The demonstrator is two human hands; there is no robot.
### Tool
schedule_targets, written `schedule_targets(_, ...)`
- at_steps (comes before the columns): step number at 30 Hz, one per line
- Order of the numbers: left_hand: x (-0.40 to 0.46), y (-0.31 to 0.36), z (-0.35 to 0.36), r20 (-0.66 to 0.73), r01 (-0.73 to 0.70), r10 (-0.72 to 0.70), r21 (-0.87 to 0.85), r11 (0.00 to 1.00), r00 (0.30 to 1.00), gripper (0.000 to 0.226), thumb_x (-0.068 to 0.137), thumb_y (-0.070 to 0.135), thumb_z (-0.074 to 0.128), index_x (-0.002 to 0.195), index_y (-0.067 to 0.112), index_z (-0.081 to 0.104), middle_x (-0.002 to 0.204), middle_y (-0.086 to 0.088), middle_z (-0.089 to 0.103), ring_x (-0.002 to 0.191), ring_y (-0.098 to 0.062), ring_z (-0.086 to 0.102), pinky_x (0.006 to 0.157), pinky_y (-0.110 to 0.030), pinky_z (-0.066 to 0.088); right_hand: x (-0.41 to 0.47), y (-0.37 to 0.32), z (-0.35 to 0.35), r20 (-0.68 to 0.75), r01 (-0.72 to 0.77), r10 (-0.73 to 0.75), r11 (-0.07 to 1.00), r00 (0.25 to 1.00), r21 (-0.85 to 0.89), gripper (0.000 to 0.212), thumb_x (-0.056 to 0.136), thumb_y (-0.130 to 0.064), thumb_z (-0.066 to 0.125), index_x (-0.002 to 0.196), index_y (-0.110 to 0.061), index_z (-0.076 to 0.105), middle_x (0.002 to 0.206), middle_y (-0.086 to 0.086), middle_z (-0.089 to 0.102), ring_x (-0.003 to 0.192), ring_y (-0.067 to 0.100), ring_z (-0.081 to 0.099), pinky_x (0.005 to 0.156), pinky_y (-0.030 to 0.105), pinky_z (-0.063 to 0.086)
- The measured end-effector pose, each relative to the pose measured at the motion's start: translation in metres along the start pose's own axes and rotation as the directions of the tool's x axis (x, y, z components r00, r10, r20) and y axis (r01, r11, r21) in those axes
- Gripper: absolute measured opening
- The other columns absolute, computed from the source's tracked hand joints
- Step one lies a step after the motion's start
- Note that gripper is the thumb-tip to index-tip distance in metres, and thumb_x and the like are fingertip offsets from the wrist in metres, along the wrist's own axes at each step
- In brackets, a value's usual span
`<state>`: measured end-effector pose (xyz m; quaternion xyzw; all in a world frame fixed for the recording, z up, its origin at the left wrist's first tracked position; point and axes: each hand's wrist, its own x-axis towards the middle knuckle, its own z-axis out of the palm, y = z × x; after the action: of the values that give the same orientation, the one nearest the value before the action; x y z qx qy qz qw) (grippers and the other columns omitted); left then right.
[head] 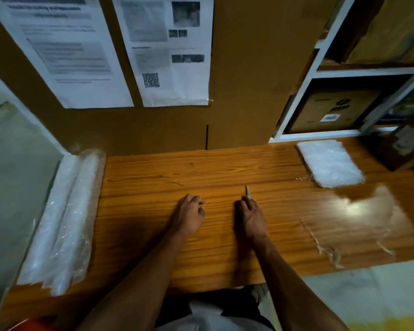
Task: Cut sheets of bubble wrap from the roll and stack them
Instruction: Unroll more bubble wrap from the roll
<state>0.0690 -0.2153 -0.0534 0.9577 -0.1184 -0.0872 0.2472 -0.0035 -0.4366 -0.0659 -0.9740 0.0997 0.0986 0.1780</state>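
A thin blade [247,191] is gripped in the curled right hand [250,217]; nothing is held by the loosely curled left hand [189,215]. The bubble wrap roll [65,218] is laid along the table's [225,235] left edge, the stack of cut sheets [330,162] far right.

A: What colour is the table [225,168]?
B: Orange-brown, with dark wood lines running across it and a shiny white spot.
A: And the bubble wrap roll [65,218]?
B: See-through and whitish. The stack of sheets [330,162] is white too.
A: The wall?
B: A brown board [244,68] with white papers [172,51] that have grey print and a black-and-white square code.
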Motion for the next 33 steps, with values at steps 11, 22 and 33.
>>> schedule_targets(11, 0.001, 0.027, 0.01, 0.14, -0.163, 0.162, -0.006, 0.987, 0.977, 0.027, 0.099, 0.025, 0.058, 0.126, 0.021, 0.062, 0.13, 0.0, 0.052, 0.118, -0.021, 0.054, 0.096, -0.027, 0.042, -0.01, 0.061, -0.037, 0.049, -0.18, 0.186, 0.977, 0.981, -0.114, 0.062, 0.106, -0.036, 0.012, 0.165, -0.02, 0.022, 0.174, 0.007, 0.01, 0.161, 0.033, 0.009, 0.123, 0.047, 0.02)
schedule_targets(22, -0.004, -0.035, -0.046, 0.029, 0.042, -0.041, -0.038, 0.998, 0.999, 0.026, 0.097, 0.028, 0.06, 0.123, 0.032, 0.061, 0.131, 0.009, 0.05, 0.119, -0.014, 0.052, 0.097, -0.03, 0.046, 0.023, -0.092, 0.004, -0.057, 0.131, -0.125, 0.985, 0.991, 0.111, 0.041, 0.101, -0.033, 0.041, 0.118, -0.005, 0.066, 0.126, 0.02, 0.063, 0.115, 0.045, 0.059, 0.1, 0.047, 0.048)
schedule_targets(33, -0.037, -0.153, -0.134, -0.426, 0.485, -0.408, 0.088, 0.87, 0.808, 0.038, 0.083, 0.032, 0.066, 0.119, 0.031, 0.058, 0.139, -0.006, 0.044, 0.125, -0.031, 0.038, 0.103, -0.05, 0.039, 0.044, -0.219, 0.028, 0.098, 0.289, -0.31, 0.94, 0.946, 0.183, 0.04, 0.102, -0.034, 0.055, 0.138, -0.017, 0.054, 0.139, 0.013, 0.053, 0.123, 0.037, 0.055, 0.095, 0.043, 0.05)
